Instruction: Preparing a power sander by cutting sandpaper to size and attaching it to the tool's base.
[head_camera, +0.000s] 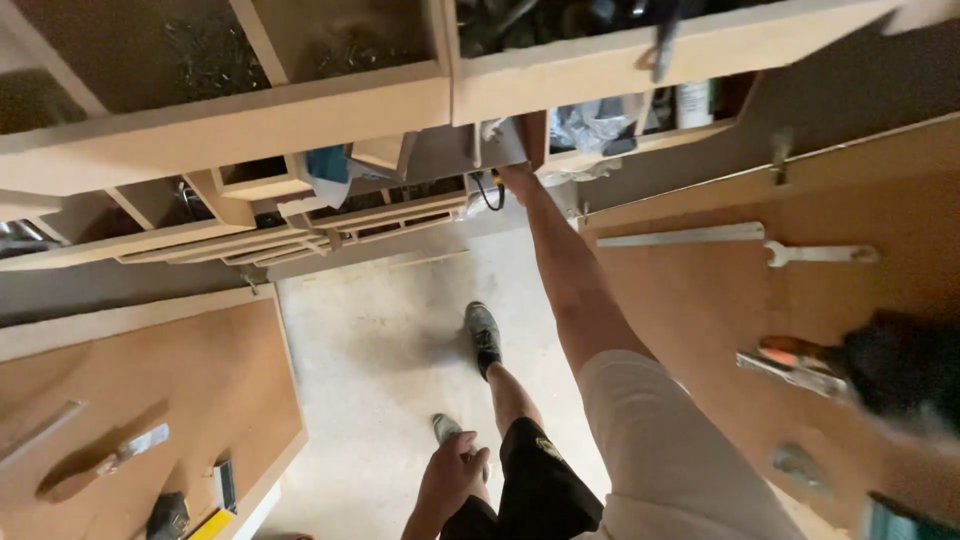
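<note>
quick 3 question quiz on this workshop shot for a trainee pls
1. True or false: the right hand reaches into the wooden shelf unit.
2. Which hand hangs low beside the black shorts? A) the left hand B) the right hand C) neither
3. What lies on the board at lower left, beside the yellow-and-black tool?

Key
1. True; the arm stretches out to a lower compartment, though what the hand touches is hidden.
2. A
3. A wooden-handled hand tool, possibly a chisel; too blurred to be sure.
</note>
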